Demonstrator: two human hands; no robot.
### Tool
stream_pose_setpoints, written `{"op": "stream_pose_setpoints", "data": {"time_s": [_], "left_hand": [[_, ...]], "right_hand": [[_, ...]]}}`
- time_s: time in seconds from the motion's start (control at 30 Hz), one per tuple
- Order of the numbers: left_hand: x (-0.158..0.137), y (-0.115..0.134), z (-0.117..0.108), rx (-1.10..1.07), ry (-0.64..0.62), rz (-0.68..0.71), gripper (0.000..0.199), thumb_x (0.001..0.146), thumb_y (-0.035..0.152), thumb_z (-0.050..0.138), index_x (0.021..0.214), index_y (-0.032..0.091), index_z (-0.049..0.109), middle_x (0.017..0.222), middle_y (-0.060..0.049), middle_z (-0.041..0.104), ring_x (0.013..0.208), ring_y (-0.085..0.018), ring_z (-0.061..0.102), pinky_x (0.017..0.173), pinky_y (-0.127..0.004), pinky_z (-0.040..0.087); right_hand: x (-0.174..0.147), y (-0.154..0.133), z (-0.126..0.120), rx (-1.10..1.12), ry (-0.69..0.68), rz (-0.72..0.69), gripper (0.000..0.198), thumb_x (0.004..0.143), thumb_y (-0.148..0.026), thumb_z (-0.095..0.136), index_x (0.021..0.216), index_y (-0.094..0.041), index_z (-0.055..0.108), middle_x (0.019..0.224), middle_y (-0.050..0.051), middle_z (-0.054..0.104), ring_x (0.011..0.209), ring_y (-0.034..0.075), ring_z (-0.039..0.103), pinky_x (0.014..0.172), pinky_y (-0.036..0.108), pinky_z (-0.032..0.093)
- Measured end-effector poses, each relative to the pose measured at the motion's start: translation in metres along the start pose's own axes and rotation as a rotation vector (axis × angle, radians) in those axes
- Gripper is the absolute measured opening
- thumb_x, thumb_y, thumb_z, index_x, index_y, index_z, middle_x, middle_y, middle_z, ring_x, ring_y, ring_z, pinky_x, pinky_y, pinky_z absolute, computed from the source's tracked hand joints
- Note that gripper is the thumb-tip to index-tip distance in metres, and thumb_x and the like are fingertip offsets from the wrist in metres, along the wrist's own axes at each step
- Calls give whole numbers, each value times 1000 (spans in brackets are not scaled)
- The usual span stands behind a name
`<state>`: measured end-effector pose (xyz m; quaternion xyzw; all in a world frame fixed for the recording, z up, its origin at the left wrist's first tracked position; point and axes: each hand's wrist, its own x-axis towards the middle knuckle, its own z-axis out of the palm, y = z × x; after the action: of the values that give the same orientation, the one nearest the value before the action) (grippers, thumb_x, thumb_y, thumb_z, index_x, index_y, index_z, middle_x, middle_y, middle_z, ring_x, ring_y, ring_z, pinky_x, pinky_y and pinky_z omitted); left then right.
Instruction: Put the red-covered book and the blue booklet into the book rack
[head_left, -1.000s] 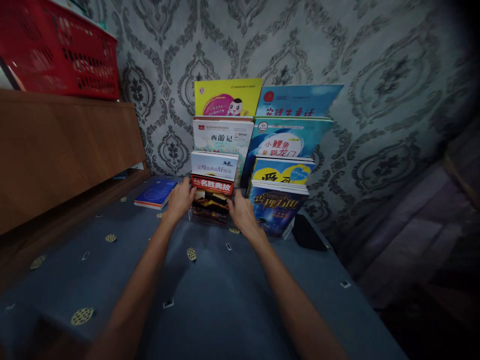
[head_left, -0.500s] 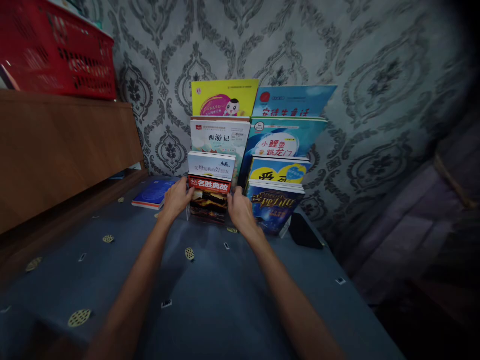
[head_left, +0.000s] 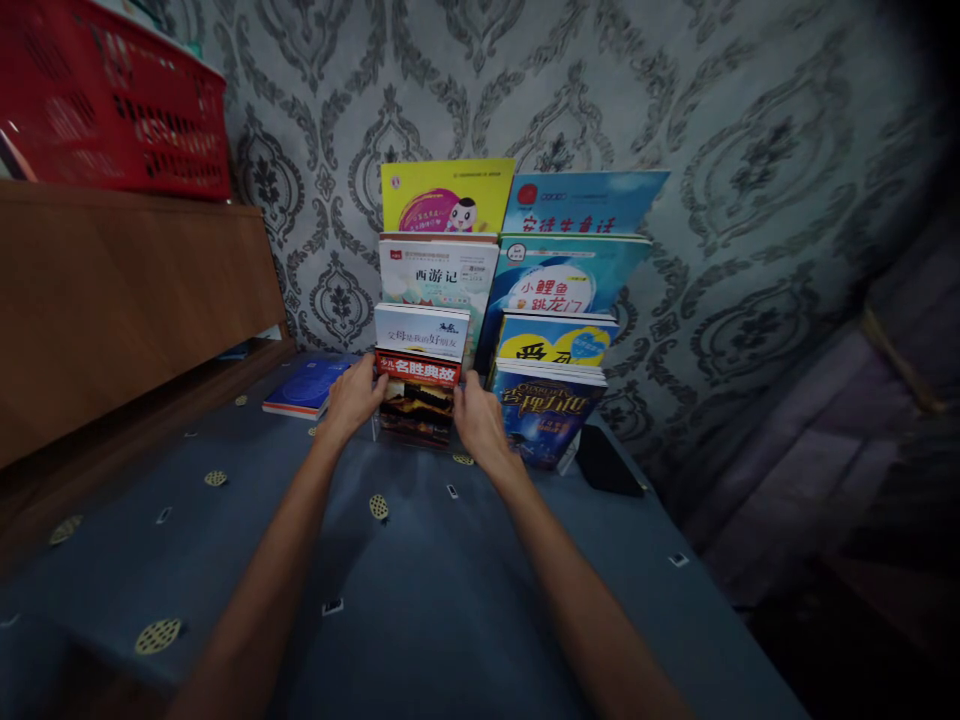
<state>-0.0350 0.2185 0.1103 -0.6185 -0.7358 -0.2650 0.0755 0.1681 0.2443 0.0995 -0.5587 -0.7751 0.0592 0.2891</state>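
Books stand upright in two stepped columns against the wall. Lowest at the left is a dark book with a red title band [head_left: 417, 400], gripped at its two side edges. My left hand [head_left: 354, 400] closes on its left edge, thumb on the front. On the right edge, my right hand [head_left: 478, 412] does the same, fingers partly hidden behind. Just behind rises a pale blue-white book [head_left: 421, 330], then a white book [head_left: 439, 270] and a yellow book [head_left: 448, 195]. The right column has a dark blue book [head_left: 549, 415] in front, beside my right hand.
A blue book [head_left: 307, 385] lies flat left of my left hand. A black flat object [head_left: 609, 462] lies right of the stacks. A red basket [head_left: 165, 120] sits on a wooden cabinet [head_left: 142, 300] at left. Dark patterned cloth [head_left: 405, 580] covers the surface.
The view has shifted very slightly. Both hands keep the same place on the sides of the dark book, and the books stand as before.
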Motion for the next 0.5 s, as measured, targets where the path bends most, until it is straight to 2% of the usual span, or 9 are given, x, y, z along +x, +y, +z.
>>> {"op": "stream_pose_setpoints", "data": {"time_s": [0.5], "left_hand": [[1, -1, 2, -4, 8, 15, 26, 99, 31, 48, 120, 19, 58, 112, -11, 74, 105, -26, 70, 85, -34, 51]], "right_hand": [[-2, -10, -8, -56, -87, 56, 28, 106, -19, 37, 121, -12, 59, 103, 16, 77, 91, 25, 72, 70, 28, 43]]}}
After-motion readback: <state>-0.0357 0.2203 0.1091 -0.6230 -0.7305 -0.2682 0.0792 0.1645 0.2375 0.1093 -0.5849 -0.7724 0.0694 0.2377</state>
